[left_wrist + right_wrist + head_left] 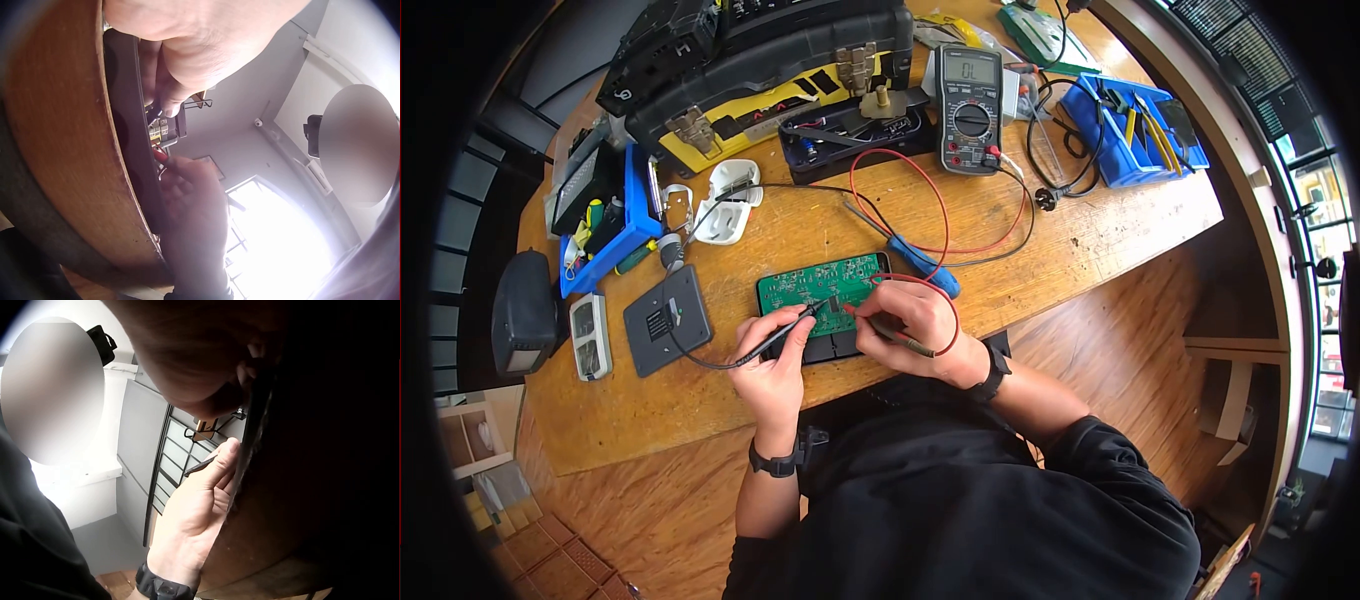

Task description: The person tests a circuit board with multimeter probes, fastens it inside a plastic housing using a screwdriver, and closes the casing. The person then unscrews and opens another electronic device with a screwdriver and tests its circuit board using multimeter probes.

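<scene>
A green circuit board (792,288) lies in a dark casing at the table's near edge. My left hand (768,385) pinches a black multimeter probe (760,350), its tip over the middle of the board. From the other side my right hand (925,325) grips a red multimeter probe (918,347), its tip close to the black one's. Beyond the board stands the digital multimeter (971,100), showing "OL", with red and black leads plugged in. The left wrist view catches the red probe tip (160,154) low between both hands; the board's face is hidden there.
A blue-handled screwdriver (925,265) lies right of the board, among the looping leads. To the left are a dark square plate (668,320) and a blue bin (625,235). A toolbox (770,85) stands behind; another blue bin (1115,150) holds pliers at right.
</scene>
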`<move>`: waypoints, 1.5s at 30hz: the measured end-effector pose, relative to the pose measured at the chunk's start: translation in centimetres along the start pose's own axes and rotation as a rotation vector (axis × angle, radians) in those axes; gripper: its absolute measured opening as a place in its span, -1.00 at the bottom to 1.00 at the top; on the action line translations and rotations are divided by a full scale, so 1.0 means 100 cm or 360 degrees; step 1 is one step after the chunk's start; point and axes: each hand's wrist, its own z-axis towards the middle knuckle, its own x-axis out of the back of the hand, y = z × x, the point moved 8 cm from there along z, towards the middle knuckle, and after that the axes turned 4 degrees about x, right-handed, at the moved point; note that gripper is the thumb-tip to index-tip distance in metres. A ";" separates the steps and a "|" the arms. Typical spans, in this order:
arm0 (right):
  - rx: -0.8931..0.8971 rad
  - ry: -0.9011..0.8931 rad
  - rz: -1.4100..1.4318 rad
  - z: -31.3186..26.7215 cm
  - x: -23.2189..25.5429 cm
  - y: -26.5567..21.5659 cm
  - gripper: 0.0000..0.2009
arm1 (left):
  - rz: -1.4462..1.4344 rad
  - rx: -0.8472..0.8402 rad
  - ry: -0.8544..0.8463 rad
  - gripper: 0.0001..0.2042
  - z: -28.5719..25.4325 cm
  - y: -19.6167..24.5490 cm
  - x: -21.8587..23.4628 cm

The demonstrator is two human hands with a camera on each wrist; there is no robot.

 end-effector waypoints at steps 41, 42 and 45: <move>-0.0391 0.0147 0.0072 -0.030 0.015 0.006 -0.92 | -0.0212 -0.0010 -0.0205 -0.85 -0.012 -0.010 0.007; -0.0378 0.0095 0.0041 -0.029 0.013 0.006 -0.91 | -0.0211 -0.0008 -0.0204 -0.85 -0.012 -0.009 0.006; -0.0369 0.0026 0.0010 -0.028 0.008 0.007 -0.90 | 0.0023 0.0033 -0.0171 -0.85 -0.012 -0.004 0.001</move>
